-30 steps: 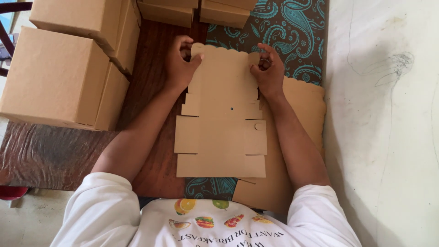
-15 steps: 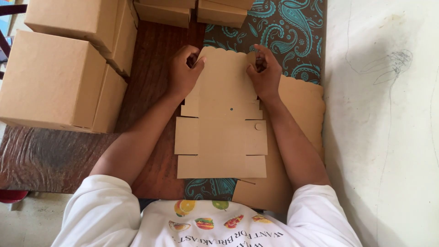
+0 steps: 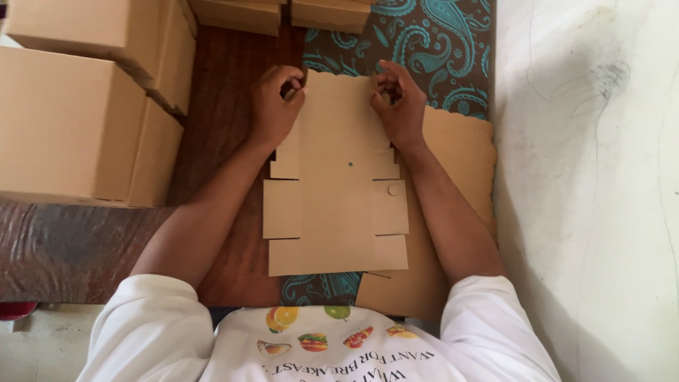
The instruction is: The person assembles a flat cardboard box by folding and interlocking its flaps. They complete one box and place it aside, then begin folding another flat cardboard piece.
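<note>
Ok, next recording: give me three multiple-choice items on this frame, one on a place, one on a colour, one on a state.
1. Where do both hands grip the flat die-cut brown cardboard box blank?
A. its far scalloped edge
B. its near edge
C. its middle

2. What colour is the paisley-patterned cloth under the blank?
A. red
B. teal on dark brown
C. yellow

3. What state is the blank in?
A. folded into a box
B. torn in half
C. lying flat, unfolded

Answers: 1 A, the left hand and right hand pinch the far corners. 2 B, teal swirls show beyond the blank. 3 C, its flaps lie spread out, unlike the assembled brown cardboard boxes at left.
</note>
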